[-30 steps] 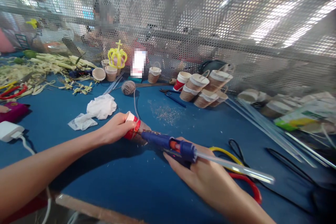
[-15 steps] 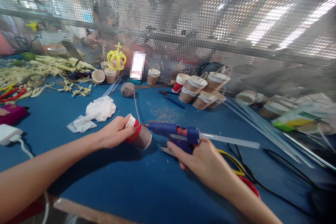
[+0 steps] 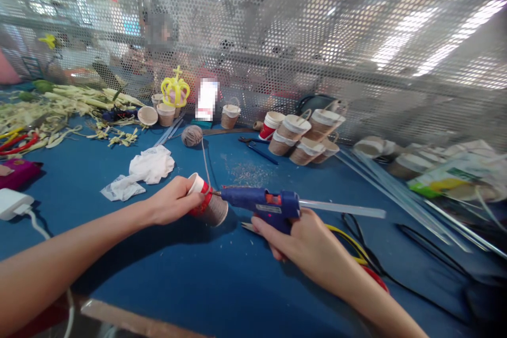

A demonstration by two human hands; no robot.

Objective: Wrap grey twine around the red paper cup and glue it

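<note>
My left hand [image 3: 177, 201] is closed around a red and white paper cup [image 3: 197, 185], tilted on its side. Grey-brown twine [image 3: 217, 210] is wound round the cup's lower part. From the cup the strand runs back to a ball of twine [image 3: 192, 136]. My right hand [image 3: 295, 237] grips a blue hot glue gun [image 3: 253, 198] with a clear glue stick [image 3: 344, 208] sticking out behind. The gun's nozzle is at the cup's side, by the edge of the winding; whether it touches I cannot tell. Scissors [image 3: 249, 227] lie partly hidden under my right hand.
Twine-wrapped cups [image 3: 304, 149] are stacked at the back right, near pliers [image 3: 259, 152]. Clear glue sticks [image 3: 400, 200] and a black cable [image 3: 380, 269] lie to the right. Crumpled white plastic [image 3: 150, 165] is on the left. A perforated metal screen [image 3: 253, 26] stands behind.
The glue gun has shifted slightly left, its nozzle closer in at the cup. My left hand holds the cup almost still.
</note>
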